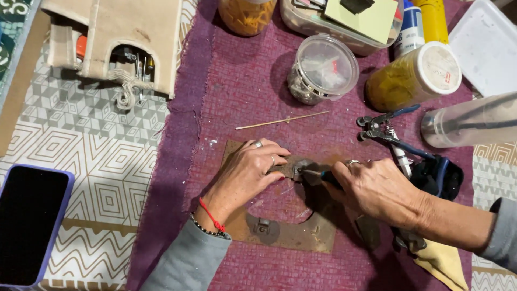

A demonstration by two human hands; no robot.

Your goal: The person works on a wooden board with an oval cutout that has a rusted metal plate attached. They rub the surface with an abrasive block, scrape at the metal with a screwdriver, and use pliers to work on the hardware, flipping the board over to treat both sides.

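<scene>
A rusty brown metal plate (291,231) with a curved cut-out lies on the purple cloth (237,91). My left hand (245,175) presses down on its upper part, fingers resting on a small grey metal fitting (299,167). My right hand (374,188) grips a thin screwdriver (318,174) with a dark handle, its tip touching that fitting. A second small fitting (262,226) sits on the plate's lower left. Both wrists wear grey sleeves, and the left has a red cord and a bead bracelet.
A thin wooden stick (283,120) and blue-handled pliers (385,129) lie behind the plate. Clear plastic jar (323,70), yellow-filled jars (412,78), a lying bottle (474,121), a white tray (487,43), a beige tool pouch (126,37), a phone (29,221) at left, a yellow cloth (441,264).
</scene>
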